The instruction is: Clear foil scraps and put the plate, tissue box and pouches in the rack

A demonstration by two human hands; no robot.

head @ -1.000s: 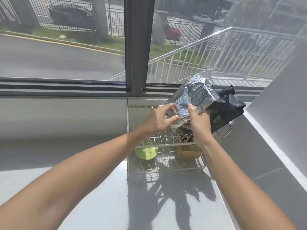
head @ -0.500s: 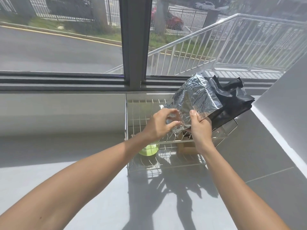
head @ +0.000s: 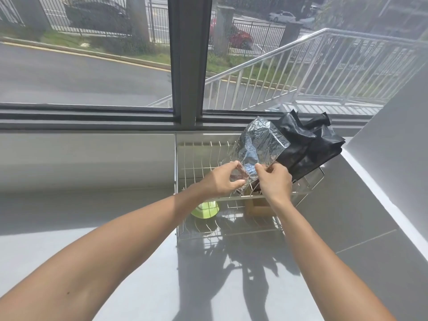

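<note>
A crinkled silver foil pouch [head: 259, 144] stands tilted over the wire rack [head: 199, 158], its lower end down among the rack's wires. My left hand [head: 221, 181] pinches its bottom left corner and my right hand [head: 274, 181] grips its bottom right edge. Black pouches [head: 310, 147] lean in the rack's right side just behind the silver one. A lime-green plate [head: 205, 209] sits in the rack's lower level under my left wrist. A brown tissue box [head: 257, 206] lies in the lower level under my right wrist, partly hidden.
The rack stands on a grey counter [head: 115, 239] against a low grey wall below a window [head: 92, 66]. A white wall [head: 398, 158] slants in close on the right. The rack's wire handle [head: 317, 179] sticks out to the right.
Both hands have lowered the silver pouch into the rack and shifted their grip to its bottom corners. The view has tilted slightly.
</note>
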